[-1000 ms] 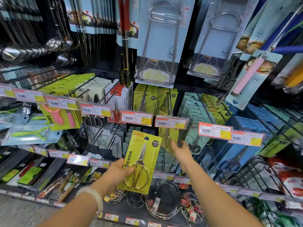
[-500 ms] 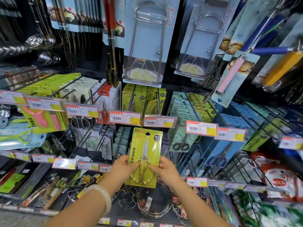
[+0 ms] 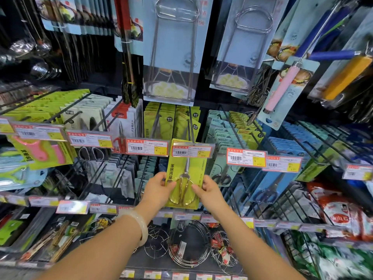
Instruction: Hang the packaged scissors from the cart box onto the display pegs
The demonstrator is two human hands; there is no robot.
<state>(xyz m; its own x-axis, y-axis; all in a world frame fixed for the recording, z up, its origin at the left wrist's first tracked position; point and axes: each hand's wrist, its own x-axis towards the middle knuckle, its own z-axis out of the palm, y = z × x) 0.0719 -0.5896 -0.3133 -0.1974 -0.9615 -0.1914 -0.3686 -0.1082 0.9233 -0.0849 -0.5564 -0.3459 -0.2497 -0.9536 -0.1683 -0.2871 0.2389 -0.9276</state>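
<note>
While both arms reach toward the shelves in the head view, the left hand [image 3: 159, 187] pinches the left edge of the packaged scissors [image 3: 186, 174] and the right hand [image 3: 209, 189] grasps its right edge, so the yellow-green card stands upright between them. Its top is tucked behind a price tag [image 3: 191, 151] directly above the hands, at the tip of a peg [image 3: 192, 126] loaded with matching yellow-green packs [image 3: 186, 122]. Chinese characters, 家居用品, run down the card's left side just above the left thumb. Left of that tag, another price tag [image 3: 147, 147] reads about 15.50; to the right, a third [image 3: 246, 157] reads about 4.50. A pale bangle [image 3: 137, 225] circles the left wrist.
</note>
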